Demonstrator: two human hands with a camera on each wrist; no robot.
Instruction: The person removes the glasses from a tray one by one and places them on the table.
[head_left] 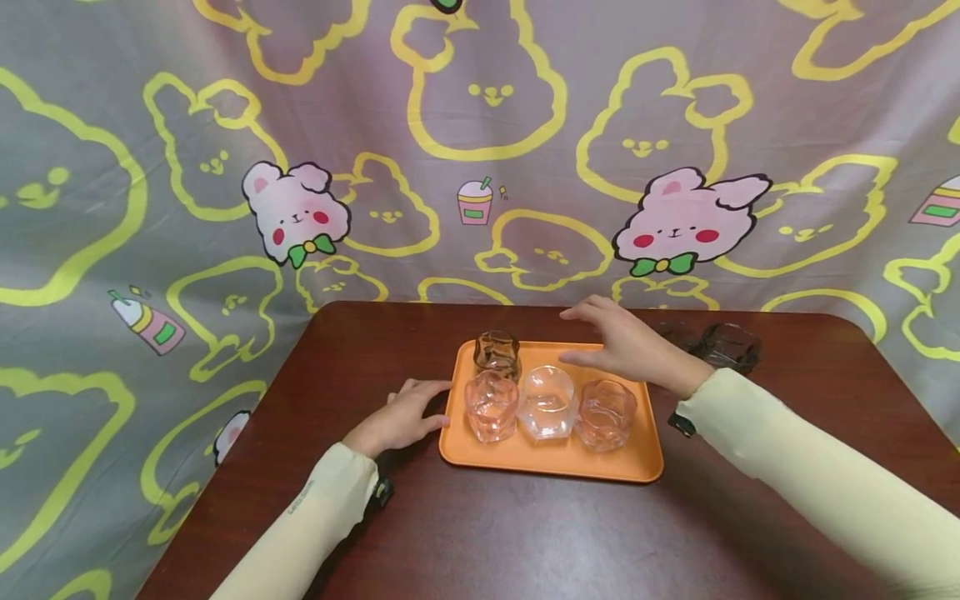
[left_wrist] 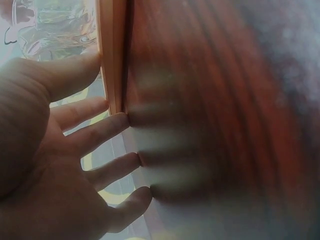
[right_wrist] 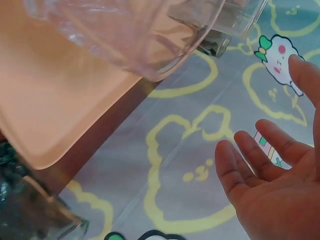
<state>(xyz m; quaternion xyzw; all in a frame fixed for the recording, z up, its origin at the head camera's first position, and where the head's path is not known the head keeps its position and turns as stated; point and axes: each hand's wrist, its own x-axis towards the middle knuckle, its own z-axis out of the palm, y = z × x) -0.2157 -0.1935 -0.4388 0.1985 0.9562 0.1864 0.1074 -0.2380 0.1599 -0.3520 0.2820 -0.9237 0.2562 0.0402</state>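
Observation:
An orange tray (head_left: 555,467) lies on the table and carries several glasses. A brown glass (head_left: 495,346) stands at the back left. Along the front are a pink glass (head_left: 491,408), a clear glass (head_left: 547,408) and another pink glass (head_left: 606,417). My left hand (head_left: 401,415) rests at the tray's left edge; in the left wrist view its thumb (left_wrist: 75,75) lies against the rim and its fingers spread toward the table. Over the back right of the tray hovers my right hand (head_left: 622,340), holding nothing, its fingers loosely extended in the right wrist view.
Two dark glasses, one at the right (head_left: 731,346) and one partly behind the right wrist (head_left: 677,333), stand on the brown table (head_left: 465,533) beyond the tray's right side. A patterned curtain (head_left: 525,242) hangs behind the table's back edge.

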